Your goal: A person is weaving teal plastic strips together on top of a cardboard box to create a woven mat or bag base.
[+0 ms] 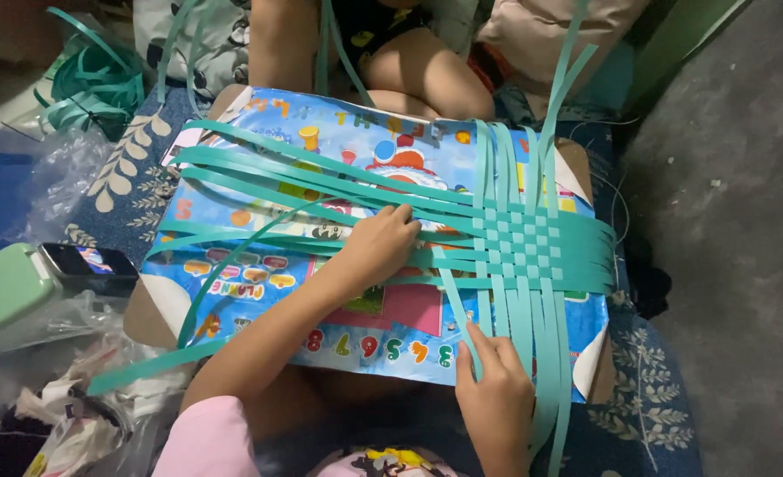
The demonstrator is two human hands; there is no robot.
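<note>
A colourful children's poster board [259, 283] lies across the person's lap, over a blue patterned mat [652, 389]. Spread on it are long teal strips [321, 177], running left to right and crossed near the right edge into a woven patch [524, 243]. The left hand [382, 243] rests just left of that patch, fingers curled down on the horizontal strips, pinning them. The right hand [495, 389], nearer the body, pinches the lower end of one loose upright strip [457, 309], whose length slants up and away towards the weave. Another person's knees [409, 75] show beyond the board. A phone [87, 263] lies far left
</note>
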